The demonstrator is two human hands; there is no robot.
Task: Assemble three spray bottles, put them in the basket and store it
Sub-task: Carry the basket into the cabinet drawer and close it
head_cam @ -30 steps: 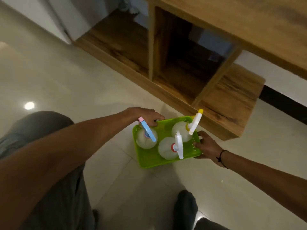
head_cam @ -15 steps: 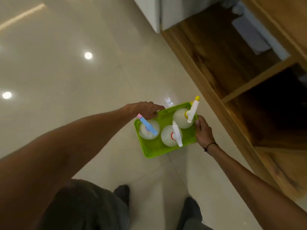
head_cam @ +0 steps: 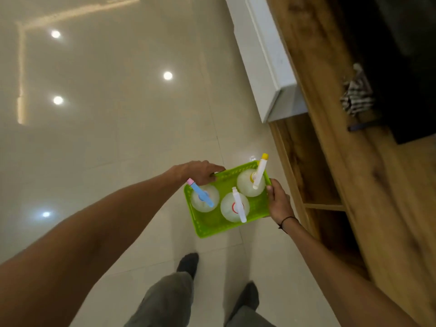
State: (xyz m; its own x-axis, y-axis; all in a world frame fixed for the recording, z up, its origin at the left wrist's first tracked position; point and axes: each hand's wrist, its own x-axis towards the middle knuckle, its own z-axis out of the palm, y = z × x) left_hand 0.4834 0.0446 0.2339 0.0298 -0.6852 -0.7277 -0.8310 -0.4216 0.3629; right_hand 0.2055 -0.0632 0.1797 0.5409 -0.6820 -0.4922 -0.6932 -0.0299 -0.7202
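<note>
Green basket (head_cam: pixel 213 228) of bottles gripped between left hand (head_cam: pixel 200 172) and right hand (head_cam: pixel 278 202)

Three spray bottles (head_cam: pixel 250 185) (head_cam: pixel 234 207) (head_cam: pixel 204 200); one green basket (head_cam: pixel 212 228); two hands (head_cam: pixel 203 172) (head_cam: pixel 279 202); two feet (head_cam: pixel 187 264) (head_cam: pixel 247 293)

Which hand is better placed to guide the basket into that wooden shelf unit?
Right. The right hand grips the green basket on the edge nearest the wooden shelf unit; the left hand holds the far edge.
</note>
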